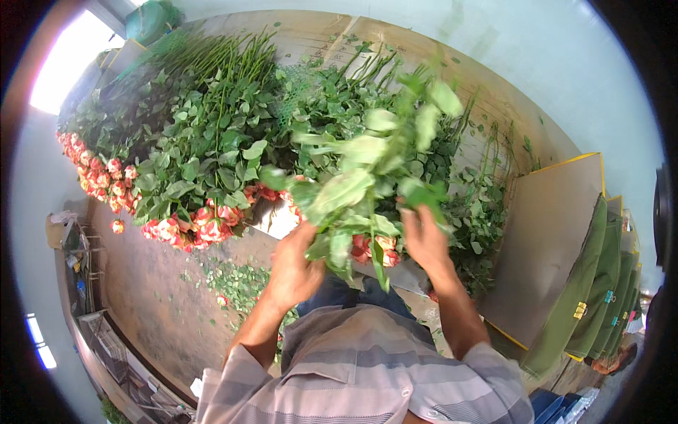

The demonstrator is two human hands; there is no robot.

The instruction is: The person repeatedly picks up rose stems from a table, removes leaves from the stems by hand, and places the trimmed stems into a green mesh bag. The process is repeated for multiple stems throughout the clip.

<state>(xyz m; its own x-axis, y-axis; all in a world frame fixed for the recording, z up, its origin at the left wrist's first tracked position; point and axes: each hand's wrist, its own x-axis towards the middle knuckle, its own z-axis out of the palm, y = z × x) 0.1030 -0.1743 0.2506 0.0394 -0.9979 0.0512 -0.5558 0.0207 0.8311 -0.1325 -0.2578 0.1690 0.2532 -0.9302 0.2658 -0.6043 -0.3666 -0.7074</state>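
Observation:
A leafy rose stem [349,193], blurred by motion, is held up above the table in front of my chest. My left hand [296,262] is closed at its lower left side, with the fingertips hidden behind leaves. On the other side my right hand [426,238] reaches in among the leaves, its fingers partly covered, so its grip is unclear. Red and cream rose blooms [373,249] show between the hands. Behind the raised stem lies a pile of roses [328,106], stems pointing away from me.
More bundled roses [206,132] cover the table's left part, partly on green netting [288,87]. Grey divider boards [551,233] with green cloth and binder clips [580,310] stand at right. Cut leaves [233,281] litter the floor. A shelf [85,265] runs along the left.

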